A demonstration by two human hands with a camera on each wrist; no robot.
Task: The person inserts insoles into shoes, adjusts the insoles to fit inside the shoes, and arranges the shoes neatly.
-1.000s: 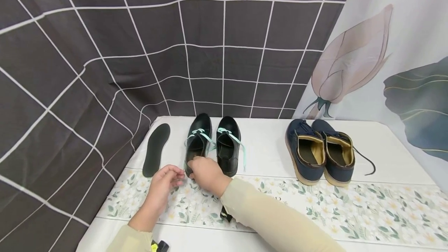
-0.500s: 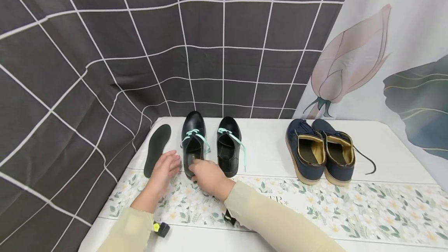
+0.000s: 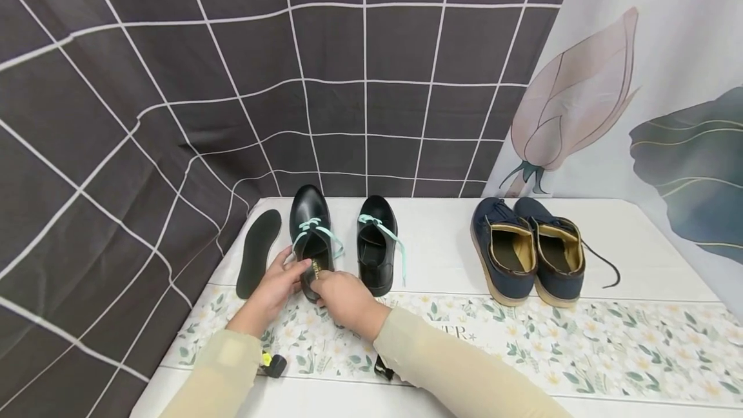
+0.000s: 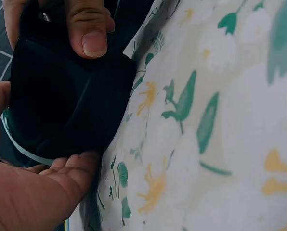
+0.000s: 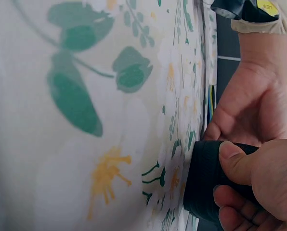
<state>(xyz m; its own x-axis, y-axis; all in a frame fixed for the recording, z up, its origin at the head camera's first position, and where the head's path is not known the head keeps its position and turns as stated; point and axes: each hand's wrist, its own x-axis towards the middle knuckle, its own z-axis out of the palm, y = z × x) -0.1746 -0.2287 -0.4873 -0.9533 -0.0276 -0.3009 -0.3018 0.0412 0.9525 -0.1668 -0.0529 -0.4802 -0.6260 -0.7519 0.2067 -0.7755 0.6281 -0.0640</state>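
Observation:
A black lace-up dress shoe (image 3: 309, 206) with mint-green laces stands on the cloth, toe pointing away, gold lettering visible inside it. My right hand (image 3: 347, 297) grips its heel, thumb at the rim and fingers curled against the outside, as the right wrist view shows on the dark heel (image 5: 203, 178). From the left, my left hand (image 3: 275, 289) holds the shoe's side, its thumb near the opening; in the left wrist view its fingers lie along the shoe's side (image 4: 61, 106). The matching black shoe (image 3: 377, 269) stands apart to the right. A dark insole (image 3: 258, 253) lies flat on the left.
A pair of navy shoes (image 3: 505, 263) with tan soles stands at the right, one lace trailing over the white cloth (image 3: 441, 244). A floral strip (image 3: 580, 347) crosses the surface. Behind hangs a dark grid-patterned curtain (image 3: 400, 108); a pale curtain with plant motifs (image 3: 569, 102) is at the right.
The held shoe has shifted left, away from its mate. My left hand has gone from hovering beside it to holding its side; my right hand has stayed on the heel.

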